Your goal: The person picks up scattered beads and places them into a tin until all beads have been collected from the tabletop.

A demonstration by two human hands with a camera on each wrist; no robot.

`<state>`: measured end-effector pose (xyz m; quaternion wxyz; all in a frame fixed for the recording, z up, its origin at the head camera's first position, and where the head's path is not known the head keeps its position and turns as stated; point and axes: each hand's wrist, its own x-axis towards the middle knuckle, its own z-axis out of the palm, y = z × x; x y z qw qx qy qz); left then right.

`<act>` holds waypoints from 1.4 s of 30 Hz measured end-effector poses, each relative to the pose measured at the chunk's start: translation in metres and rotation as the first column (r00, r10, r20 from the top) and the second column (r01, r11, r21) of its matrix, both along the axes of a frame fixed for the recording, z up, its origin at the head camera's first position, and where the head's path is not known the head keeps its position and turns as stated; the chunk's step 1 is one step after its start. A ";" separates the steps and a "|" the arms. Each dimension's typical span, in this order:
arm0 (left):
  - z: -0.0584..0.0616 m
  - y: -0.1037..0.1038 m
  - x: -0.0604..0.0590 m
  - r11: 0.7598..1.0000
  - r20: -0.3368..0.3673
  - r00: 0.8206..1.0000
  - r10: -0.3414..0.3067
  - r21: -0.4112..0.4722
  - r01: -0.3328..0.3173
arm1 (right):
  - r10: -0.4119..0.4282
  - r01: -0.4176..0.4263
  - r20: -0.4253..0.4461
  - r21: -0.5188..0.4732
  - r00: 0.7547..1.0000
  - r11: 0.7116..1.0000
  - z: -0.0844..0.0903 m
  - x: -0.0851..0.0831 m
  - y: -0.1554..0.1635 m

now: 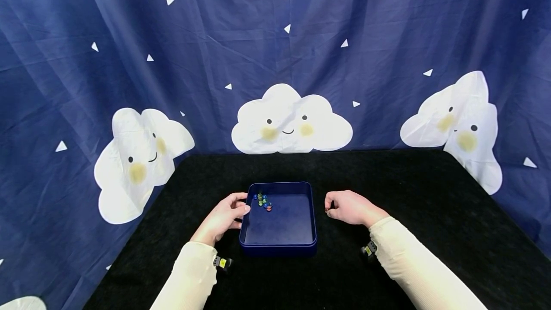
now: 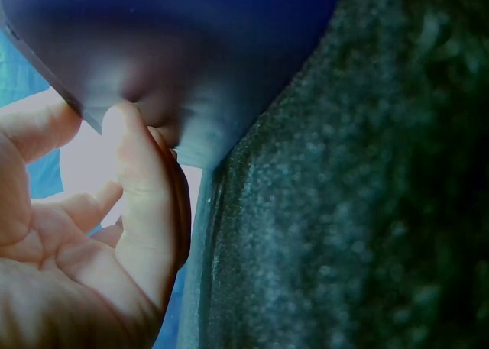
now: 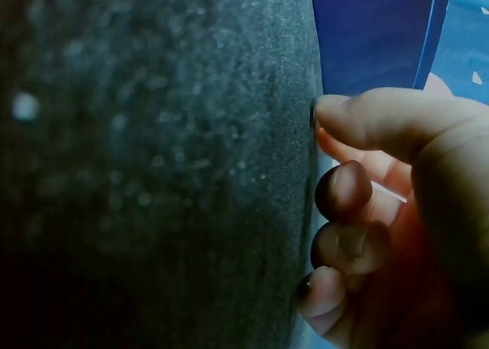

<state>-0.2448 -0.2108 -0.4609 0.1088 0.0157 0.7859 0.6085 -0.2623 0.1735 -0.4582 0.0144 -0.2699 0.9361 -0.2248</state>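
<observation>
so there's a dark blue square tray (image 1: 278, 245) sitting mid-table on the black table (image 1: 430, 214), with a little cluster of coloured marbles (image 1: 263, 200) bunched in its far left corner. left hand (image 1: 225, 216) grips the tray's left wall, thumb on the rim. right hand (image 1: 349, 207) rests on the table just right of the tray, fingers curled in; can't tell if it's pinching something tiny.

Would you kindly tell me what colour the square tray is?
The tray is dark navy blue, clearest in the head view.
</observation>
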 end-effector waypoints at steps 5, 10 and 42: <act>0.000 -0.001 0.001 1.000 -0.002 1.000 -0.010 0.009 0.010 | -0.021 0.021 -0.013 -0.031 1.000 0.999 0.004 0.003 0.000; 0.000 -0.002 0.001 1.000 -0.004 1.000 -0.009 0.008 0.009 | -0.059 0.058 -0.030 -0.057 0.998 0.997 0.010 0.004 0.000; -0.001 -0.002 0.000 1.000 -0.002 1.000 -0.018 0.013 0.019 | -0.051 0.031 -0.130 -0.151 0.990 0.988 0.041 0.004 -0.032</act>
